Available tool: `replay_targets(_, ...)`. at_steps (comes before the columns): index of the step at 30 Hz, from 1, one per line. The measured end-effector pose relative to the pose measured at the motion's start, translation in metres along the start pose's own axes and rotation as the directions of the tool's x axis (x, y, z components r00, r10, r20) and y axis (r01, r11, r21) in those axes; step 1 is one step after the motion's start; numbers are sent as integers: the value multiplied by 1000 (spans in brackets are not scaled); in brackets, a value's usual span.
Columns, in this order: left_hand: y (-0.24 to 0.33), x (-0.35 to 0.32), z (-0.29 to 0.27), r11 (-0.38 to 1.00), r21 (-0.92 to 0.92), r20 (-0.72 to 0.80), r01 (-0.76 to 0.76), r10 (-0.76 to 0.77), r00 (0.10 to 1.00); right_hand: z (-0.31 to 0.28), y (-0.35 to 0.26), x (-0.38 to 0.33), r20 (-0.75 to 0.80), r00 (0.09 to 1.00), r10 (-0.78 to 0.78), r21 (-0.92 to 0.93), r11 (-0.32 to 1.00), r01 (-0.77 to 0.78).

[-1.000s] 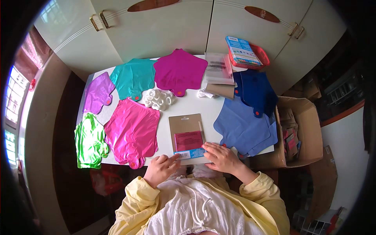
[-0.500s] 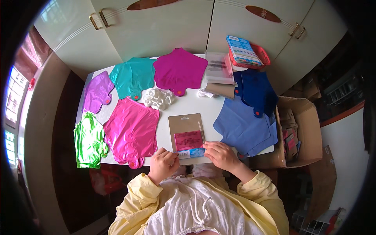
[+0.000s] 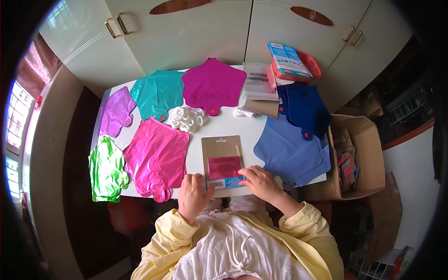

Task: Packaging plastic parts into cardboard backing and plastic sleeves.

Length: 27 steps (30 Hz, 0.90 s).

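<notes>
At worktop [image 3: 224, 126] front edge: we pinch the brown card packet [image 3: 222, 161], unmoved since earlier.
Left hand [image 3: 193, 196]: curled on packet's lower left corner.
Right hand [image 3: 260, 182]: fingers flat on lower right, as before.

I note bare surface [image 3: 228, 125] only around the flat packet [image 3: 222, 161]; the pink foil balloon [image 3: 156, 156] and blue foil balloon [image 3: 289, 149] flank it closely.

A single head-worn fisheye view looks steeply down, from close above, onto the white table [image 3: 224, 128] and cupboard doors [image 3: 196, 32].
</notes>
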<state>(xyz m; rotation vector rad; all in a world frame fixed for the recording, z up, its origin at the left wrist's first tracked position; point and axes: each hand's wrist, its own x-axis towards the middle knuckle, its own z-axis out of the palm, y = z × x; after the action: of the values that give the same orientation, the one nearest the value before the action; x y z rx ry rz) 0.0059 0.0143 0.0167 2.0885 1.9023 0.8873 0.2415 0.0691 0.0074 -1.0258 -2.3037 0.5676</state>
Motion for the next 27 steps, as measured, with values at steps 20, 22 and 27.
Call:
replay_targets(20,28,8,4,43,-945,310,326,-211,927,9,-32,-9,103,844,526,963,161,-218)
replay_targets(22,30,8,0,10,-923,374,384,-203,905,10,-31,-11,68,842,536,963,185,-195)
replay_targets(27,15,0,12,-88,-908,418,409,-174,892,12,-30,-11,-32,832,553,921,339,-190)
